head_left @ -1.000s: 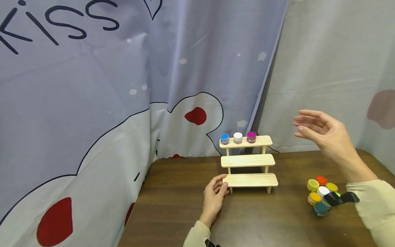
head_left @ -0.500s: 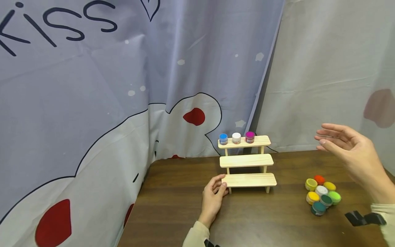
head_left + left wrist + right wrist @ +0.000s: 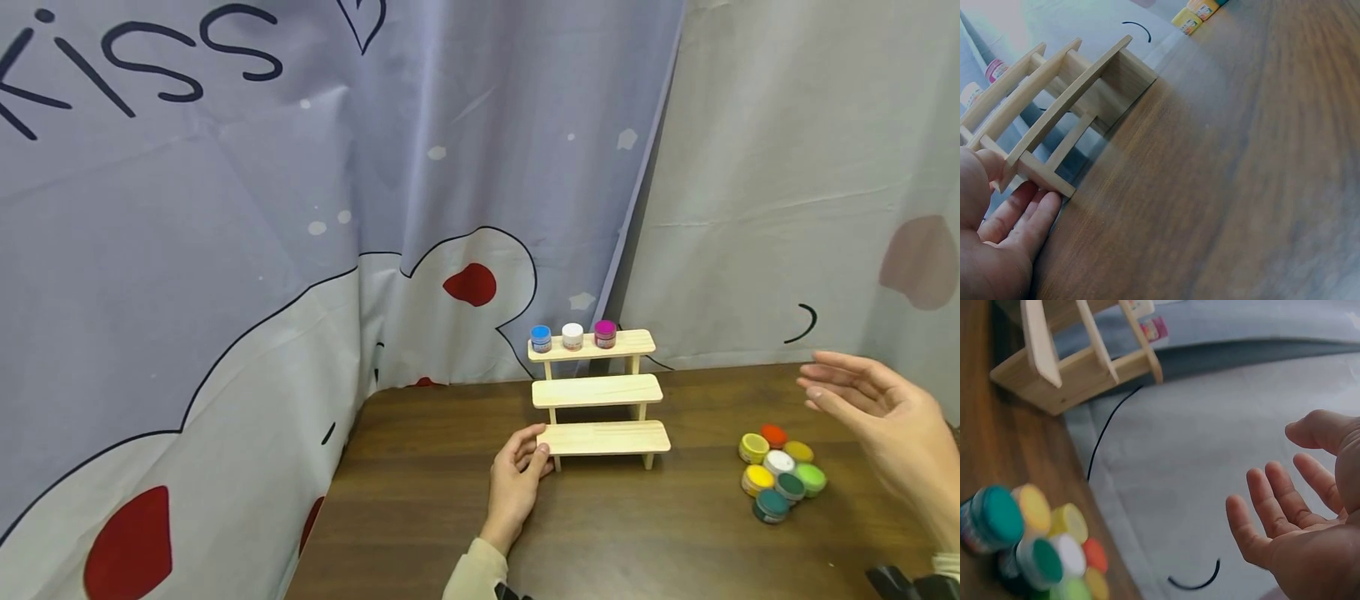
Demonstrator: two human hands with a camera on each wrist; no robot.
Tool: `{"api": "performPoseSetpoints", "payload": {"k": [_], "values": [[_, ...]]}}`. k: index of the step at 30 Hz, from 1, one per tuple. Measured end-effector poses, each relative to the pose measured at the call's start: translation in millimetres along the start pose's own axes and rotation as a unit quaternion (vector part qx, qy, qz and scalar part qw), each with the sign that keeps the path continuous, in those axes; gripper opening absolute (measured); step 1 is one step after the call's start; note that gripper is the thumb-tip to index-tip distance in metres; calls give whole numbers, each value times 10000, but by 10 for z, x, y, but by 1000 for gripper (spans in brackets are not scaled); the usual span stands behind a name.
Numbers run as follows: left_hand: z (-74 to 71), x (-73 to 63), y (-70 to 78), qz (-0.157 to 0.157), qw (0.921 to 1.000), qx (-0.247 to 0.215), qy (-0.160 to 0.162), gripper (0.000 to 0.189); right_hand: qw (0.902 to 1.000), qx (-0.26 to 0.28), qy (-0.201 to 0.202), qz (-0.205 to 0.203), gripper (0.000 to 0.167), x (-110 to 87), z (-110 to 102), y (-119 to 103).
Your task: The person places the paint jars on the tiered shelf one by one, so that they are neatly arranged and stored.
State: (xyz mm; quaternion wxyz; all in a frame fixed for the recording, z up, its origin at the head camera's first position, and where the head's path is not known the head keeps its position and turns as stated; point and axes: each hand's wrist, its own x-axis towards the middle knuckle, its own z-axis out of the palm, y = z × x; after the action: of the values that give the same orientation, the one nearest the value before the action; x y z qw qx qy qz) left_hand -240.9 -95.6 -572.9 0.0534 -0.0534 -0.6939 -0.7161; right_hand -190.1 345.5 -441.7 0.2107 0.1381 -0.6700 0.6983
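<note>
A three-tier wooden display stand (image 3: 603,437) stands on the table, its tiers rising toward the back. My left hand (image 3: 514,487) grips the left end of its lowest tier, thumb on the board and fingers by the leg. On the top tier are a blue paint jar (image 3: 541,339), a white paint jar (image 3: 573,337) and a magenta paint jar (image 3: 605,335). My right hand (image 3: 896,429) holds nothing; its fingers are spread and relaxed in the right wrist view. It is to the right of several clustered paint jars, including a teal one (image 3: 771,506) and a red one (image 3: 774,435).
The brown wooden table (image 3: 637,533) carries the stand and the jars. A printed curtain (image 3: 450,192) hangs behind it, with a paler cloth (image 3: 772,167) at the right. A thin dark line (image 3: 1102,434) shows on the pale cloth near the stand.
My right hand has moved right and down, away from the stand to beside the jar cluster, uncovering the green jars. My left hand keeps its grip on the stand.
</note>
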Motion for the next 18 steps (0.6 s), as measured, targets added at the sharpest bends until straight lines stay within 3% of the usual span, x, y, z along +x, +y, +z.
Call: {"api": "performPoseSetpoints", "payload": {"k": [2,7,13,18], "values": [[2,-4,-2,7,10000,15,14,31,9998,-173,88,-6,50,-69,-67,69],[3,-13,-1,-8,10000,38,24,31,9999,-37,74,-120,56,-250,-258,284],[0,-12,-1,-7,10000,42,14,31,9989,-47,425,167,58,-503,-373,509],[1,-5,-4,-14,10000,31,8,31,9969,365,589,376,59,-713,-415,697]]}}
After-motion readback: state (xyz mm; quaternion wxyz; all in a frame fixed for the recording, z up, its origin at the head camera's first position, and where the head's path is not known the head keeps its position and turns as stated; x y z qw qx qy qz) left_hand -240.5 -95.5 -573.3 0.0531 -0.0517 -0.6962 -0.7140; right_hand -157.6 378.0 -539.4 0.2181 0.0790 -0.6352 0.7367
